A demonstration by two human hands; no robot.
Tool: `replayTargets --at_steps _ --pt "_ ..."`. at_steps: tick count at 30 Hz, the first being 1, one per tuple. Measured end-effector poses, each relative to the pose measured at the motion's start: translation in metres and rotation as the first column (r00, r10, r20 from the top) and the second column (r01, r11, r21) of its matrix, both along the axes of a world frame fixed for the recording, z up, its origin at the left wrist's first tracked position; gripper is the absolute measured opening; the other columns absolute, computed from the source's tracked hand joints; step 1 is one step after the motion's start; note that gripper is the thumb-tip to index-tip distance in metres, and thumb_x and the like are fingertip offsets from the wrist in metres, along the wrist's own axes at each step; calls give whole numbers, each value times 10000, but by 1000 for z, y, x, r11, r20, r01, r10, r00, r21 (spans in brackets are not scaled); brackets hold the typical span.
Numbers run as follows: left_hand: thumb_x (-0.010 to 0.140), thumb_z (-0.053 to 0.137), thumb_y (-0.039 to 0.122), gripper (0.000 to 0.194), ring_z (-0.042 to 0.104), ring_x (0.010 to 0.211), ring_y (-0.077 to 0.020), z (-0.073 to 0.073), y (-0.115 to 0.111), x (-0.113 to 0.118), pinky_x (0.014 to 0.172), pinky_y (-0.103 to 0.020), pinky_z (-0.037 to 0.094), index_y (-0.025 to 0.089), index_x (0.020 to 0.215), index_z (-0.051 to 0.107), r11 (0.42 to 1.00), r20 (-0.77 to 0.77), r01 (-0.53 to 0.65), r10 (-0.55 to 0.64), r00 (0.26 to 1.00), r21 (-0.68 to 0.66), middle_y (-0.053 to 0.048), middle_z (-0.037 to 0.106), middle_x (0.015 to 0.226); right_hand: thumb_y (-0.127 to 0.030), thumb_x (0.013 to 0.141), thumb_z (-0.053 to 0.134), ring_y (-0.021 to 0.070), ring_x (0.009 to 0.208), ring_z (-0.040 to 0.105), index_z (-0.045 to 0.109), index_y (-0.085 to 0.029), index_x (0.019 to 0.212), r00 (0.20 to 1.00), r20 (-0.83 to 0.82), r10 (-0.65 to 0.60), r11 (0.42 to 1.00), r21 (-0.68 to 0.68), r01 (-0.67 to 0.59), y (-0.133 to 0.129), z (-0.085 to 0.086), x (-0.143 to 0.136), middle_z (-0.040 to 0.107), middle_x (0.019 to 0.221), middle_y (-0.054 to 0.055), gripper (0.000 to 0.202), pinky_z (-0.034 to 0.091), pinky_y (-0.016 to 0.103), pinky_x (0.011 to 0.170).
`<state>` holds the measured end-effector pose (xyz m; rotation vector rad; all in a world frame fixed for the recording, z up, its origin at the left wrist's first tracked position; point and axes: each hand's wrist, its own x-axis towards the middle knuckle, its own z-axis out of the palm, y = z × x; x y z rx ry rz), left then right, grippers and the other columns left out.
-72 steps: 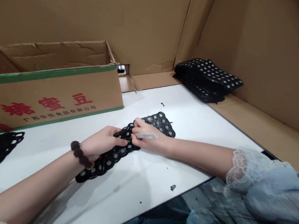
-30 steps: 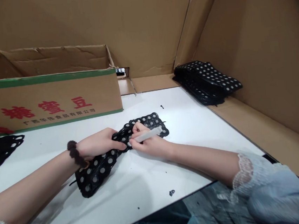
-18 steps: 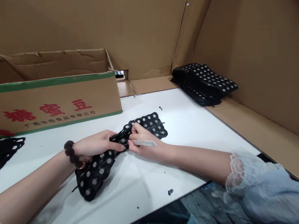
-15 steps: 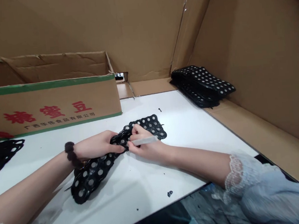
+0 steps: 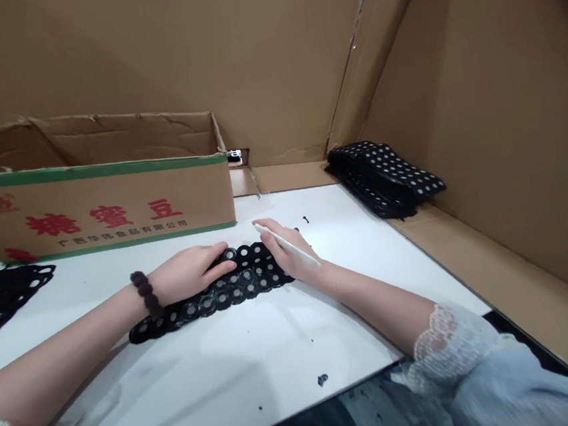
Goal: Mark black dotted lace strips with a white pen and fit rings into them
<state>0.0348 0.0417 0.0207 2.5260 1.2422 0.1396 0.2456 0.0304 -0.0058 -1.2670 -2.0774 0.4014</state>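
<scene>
A black strip (image 5: 222, 299) patterned with rows of round pale dots lies flat across the white table, slanting slightly up to the right. My left hand (image 5: 189, 272), a dark beaded band on its wrist, grips the strip's upper edge between thumb and fingers. In my right hand (image 5: 290, 249) is a slim white pen-shaped tool (image 5: 292, 247), its tip hidden or too small to make out. That hand rests over the strip's right end and covers it, so I cannot tell whether its fingers also hold the strip.
A long open cardboard box (image 5: 127, 208) stands at the back left. Folded black dotted pieces (image 5: 385, 176) are piled at the back right. More black openwork material (image 5: 5, 297) lies at the left edge. Black scraps (image 5: 323, 379) dot the white table (image 5: 278, 361); cardboard walls enclose it.
The strip has gone from bunched and twisted to spread flatter and straighter. My right hand has shifted right and slightly up, and the white tool has turned in it.
</scene>
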Motion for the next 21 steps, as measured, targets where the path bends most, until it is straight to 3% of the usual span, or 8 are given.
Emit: replayTargets --at_steps 4,8,10,12,16,21 --pt "839 258 511 380 546 721 -219 -9 2 -2 622 -290 352 215 986 445 999 -37 -5 6 999 43 -64 607 869 -406 889 247 180 593 543 275 -206 1351 980 185 -77 993 104 59 -7 1 -2 593 666 43 505 392 280 623" --pt "854 261 456 349 541 787 -215 -18 2 0 688 -304 372 205 964 477 992 -39 59 -54 998 112 -72 585 900 -345 889 263 151 526 502 235 -261 1362 984 162 -71 993 108 54 -6 0 1 550 609 1 480 369 256 587" --pt "842 301 431 324 520 860 -226 -20 0 2 776 -333 362 192 922 505 986 14 47 -50 999 161 -76 573 909 -325 882 280 149 537 506 246 -229 1347 993 106 -52 997 59 46 -4 -1 2 552 624 0 475 369 258 592" --pt "823 335 431 311 505 903 -233 -19 -3 7 823 -354 350 189 885 520 993 112 -48 36 993 106 -66 578 912 -330 877 287 152 535 506 231 -167 1320 999 26 -47 999 -12 48 0 -3 2 551 625 -1 476 366 259 577" --pt "802 354 441 335 535 842 -204 -14 -10 25 766 -325 394 197 976 502 948 278 -251 299 913 -195 -30 599 915 -367 871 295 151 545 512 268 -138 1207 993 -88 -75 994 -82 68 3 -8 2 552 625 -14 407 364 261 571" --pt "799 361 360 258 538 819 -191 -18 -7 36 758 -305 387 175 854 531 975 353 -172 213 911 -143 -26 601 849 -348 847 375 122 606 519 467 -182 981 998 -61 -15 1000 -27 14 3 -12 3 559 654 -17 232 365 241 610"
